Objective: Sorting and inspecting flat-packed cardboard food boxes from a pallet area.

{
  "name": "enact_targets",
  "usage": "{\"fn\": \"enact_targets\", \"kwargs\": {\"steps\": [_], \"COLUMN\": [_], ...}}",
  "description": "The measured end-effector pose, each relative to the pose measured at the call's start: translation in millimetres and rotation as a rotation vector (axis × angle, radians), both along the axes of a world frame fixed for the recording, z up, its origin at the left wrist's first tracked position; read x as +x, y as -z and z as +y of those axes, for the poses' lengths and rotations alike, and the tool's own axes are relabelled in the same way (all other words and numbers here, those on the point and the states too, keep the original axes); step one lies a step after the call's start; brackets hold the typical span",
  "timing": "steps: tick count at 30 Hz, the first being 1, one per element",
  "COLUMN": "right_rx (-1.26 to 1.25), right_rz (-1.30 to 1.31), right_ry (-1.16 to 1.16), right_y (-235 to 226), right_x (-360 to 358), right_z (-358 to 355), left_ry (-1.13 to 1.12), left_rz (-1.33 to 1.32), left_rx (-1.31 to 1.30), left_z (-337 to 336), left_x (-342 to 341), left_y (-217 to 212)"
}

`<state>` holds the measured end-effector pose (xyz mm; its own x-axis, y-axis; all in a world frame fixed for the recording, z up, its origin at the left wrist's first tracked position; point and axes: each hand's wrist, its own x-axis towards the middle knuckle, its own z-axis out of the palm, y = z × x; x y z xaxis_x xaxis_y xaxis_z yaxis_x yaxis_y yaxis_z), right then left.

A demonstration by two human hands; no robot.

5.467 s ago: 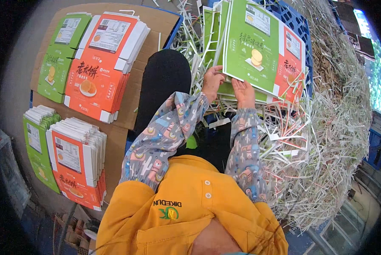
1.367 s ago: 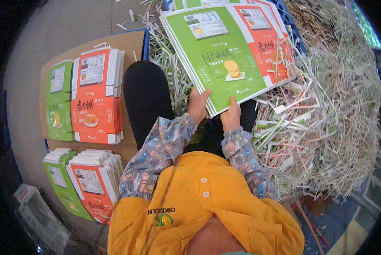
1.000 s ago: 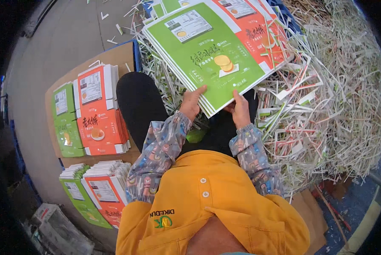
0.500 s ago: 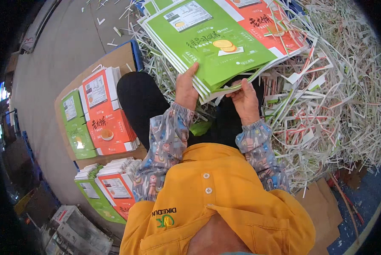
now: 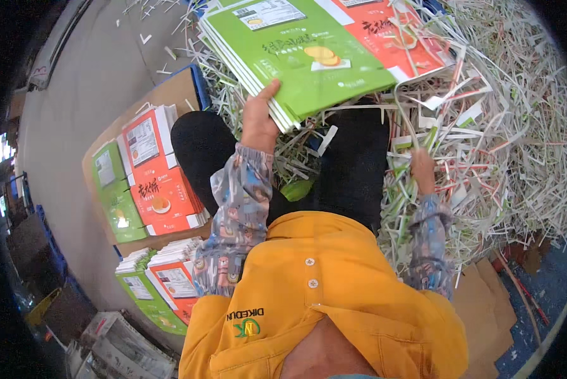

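The green-and-red printed cardboard sheets (image 5: 315, 50) looked smooth and glossy; the white shredded paper strips (image 5: 504, 139) looked matt and rough.

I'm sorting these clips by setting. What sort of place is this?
Probably a packaging or print-finishing workshop: heaps of paper trim strips, stacks of flat printed cartons on cardboard over a concrete floor, and a held carton stack.

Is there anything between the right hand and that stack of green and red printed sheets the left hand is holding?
Yes. The right hand sits low in the paper trimmings, and loose strips rise between it and the stack of printed sheets. The left hand grips the stack's near edge directly.
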<state>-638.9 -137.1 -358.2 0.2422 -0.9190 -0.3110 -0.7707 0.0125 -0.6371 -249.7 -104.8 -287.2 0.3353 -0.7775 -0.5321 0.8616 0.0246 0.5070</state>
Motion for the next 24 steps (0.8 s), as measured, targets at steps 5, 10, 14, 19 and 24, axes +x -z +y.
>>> {"fn": "enact_targets", "kwargs": {"steps": [5, 10, 14, 19, 24], "right_rx": [-0.36, -0.098, 0.834, 0.605, 0.495], "right_rz": [0.138, -0.44, -1.203, -1.388, -1.362], "right_ry": [-0.263, 0.096, 0.392, 0.708, 0.732], "right_y": [4, -83, -51, -18, -11], "right_x": [8, 121, 169, 202, 211], "right_z": [-7, 15, -5, -21, -15], "left_ry": [-0.001, 0.024, 0.096, 0.166, 0.571], "left_rz": [-0.039, -0.183, -0.157, -0.022, 0.145], "left_rx": [0.022, 0.022, 0.003, 0.02, 0.139], "left_z": [10, 17, 24, 48, 65], "left_x": [-12, -24, -37, -40, -33], "left_y": [28, 26, 23, 11, 18]}}
